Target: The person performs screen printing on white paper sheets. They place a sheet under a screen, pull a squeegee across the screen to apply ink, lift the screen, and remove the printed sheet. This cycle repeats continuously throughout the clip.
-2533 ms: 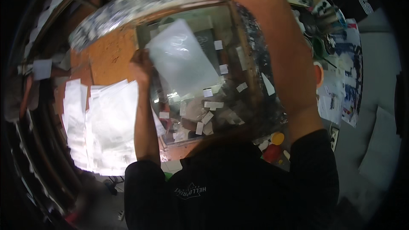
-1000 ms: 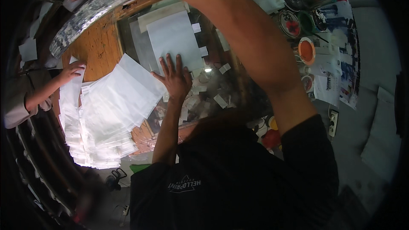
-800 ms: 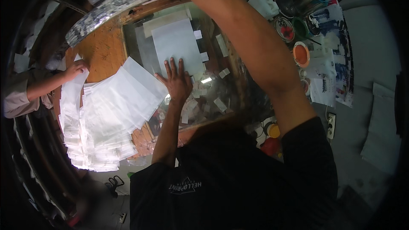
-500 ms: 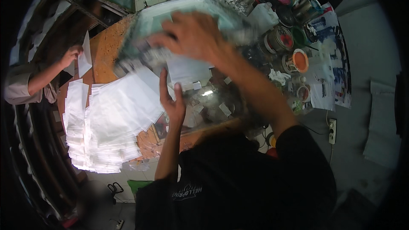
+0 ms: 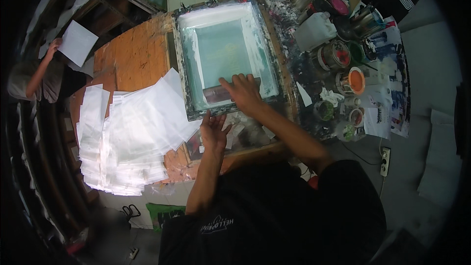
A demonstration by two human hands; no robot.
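Note:
A silk-screen frame [image 5: 180, 68] with pale green mesh [image 5: 223, 44] lies on the worktable in front of me. My right hand [image 5: 244, 93] grips a dark squeegee [image 5: 216, 94] on the mesh, near the frame's close end. My left hand [image 5: 214, 131] is open and palm up, its stretched fingers at the frame's near edge. A large fanned pile of white sheets [image 5: 142, 118] lies to the left, one corner reaching the frame. What lies under the frame is hidden.
At the far left a co-worker's hand [image 5: 53, 48] holds a white sheet [image 5: 78, 43]. Paint cans [image 5: 335, 55], an orange pot [image 5: 354, 81], a white jug [image 5: 315, 32] and crumpled tissue [image 5: 331, 97] crowd the right side. Metal clamps [image 5: 211, 1] stand behind the frame.
The frame, blurred and tilted before, now lies flat, covering the white sheet seen beneath it. My right hand came nearer with the squeegee; my left reached the frame's edge. The co-worker's sheet rose.

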